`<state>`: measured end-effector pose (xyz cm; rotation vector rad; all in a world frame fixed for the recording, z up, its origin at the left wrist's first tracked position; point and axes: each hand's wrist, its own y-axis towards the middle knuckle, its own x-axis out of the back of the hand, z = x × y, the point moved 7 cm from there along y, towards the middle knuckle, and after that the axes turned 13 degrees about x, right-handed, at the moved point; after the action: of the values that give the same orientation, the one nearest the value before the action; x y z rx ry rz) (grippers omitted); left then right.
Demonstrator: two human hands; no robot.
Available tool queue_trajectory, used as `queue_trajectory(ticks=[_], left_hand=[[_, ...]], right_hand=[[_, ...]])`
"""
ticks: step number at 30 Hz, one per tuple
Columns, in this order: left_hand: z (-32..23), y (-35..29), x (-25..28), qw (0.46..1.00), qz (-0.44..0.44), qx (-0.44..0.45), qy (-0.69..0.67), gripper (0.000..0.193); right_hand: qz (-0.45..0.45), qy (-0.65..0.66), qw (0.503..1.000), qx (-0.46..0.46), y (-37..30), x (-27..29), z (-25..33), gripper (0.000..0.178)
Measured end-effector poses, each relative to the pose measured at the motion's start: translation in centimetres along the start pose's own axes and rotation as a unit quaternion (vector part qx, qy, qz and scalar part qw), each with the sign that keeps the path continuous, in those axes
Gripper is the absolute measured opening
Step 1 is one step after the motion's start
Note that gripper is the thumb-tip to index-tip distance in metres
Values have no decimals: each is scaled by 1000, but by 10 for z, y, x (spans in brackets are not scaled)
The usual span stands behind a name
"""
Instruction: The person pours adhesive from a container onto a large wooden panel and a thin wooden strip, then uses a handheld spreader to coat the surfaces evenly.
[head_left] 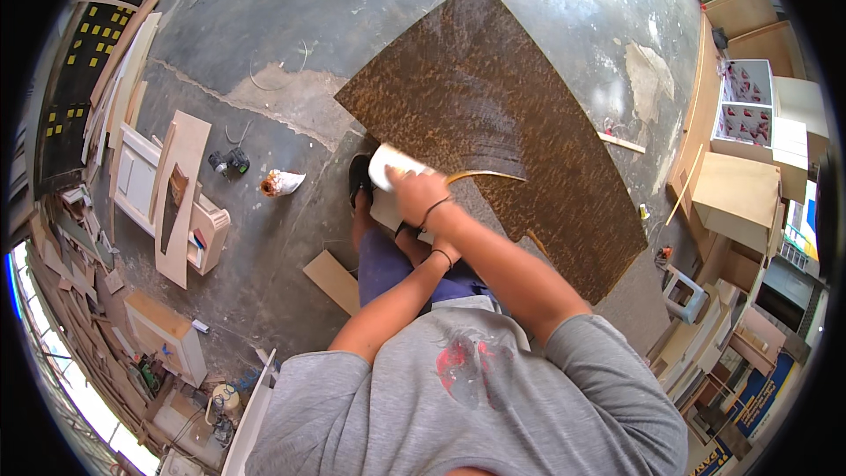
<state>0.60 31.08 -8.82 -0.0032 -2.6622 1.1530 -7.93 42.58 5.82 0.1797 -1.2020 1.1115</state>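
My right hand (418,197), with a dark band at its wrist, is closed on a white rounded piece (394,166) whose exact kind I cannot make out. It is just off the near left edge of a large brown mottled sheet (493,88) on the floor. Glossy streaks cross the sheet's middle, and its near edge has a curved cutout. My left forearm (397,304) passes under my right one; the left hand's fingers are hidden behind it. Below my hands are my dark shoes (359,174).
On the floor to the left are a stained white container (282,182), a green cordless drill (231,161) and a long plywood strip (183,203). A small board (332,282) lies by my left leg. Wooden cabinets (738,194) line the right side; offcuts (75,286) pile at far left.
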Motion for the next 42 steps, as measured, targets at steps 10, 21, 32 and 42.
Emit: queue_trajectory(ticks=[10, 21, 32, 42], left_hand=[[-3, -7, -26, 986, 80, 106, -101, 37], [6, -21, -53, 973, 118, 126, -156, 35], [66, 2, -105, 988, 132, -72, -38, 45], [111, -124, 30, 940, 121, 214, -235, 33]], right_hand=[[-114, 35, 975, -187, -151, 14, -122, 58], [-108, 49, 936, -331, -192, 5, -185, 56], [29, 86, 995, 42, -81, -32, 10, 57], [-80, 57, 965, -242, -201, -44, -144, 58]])
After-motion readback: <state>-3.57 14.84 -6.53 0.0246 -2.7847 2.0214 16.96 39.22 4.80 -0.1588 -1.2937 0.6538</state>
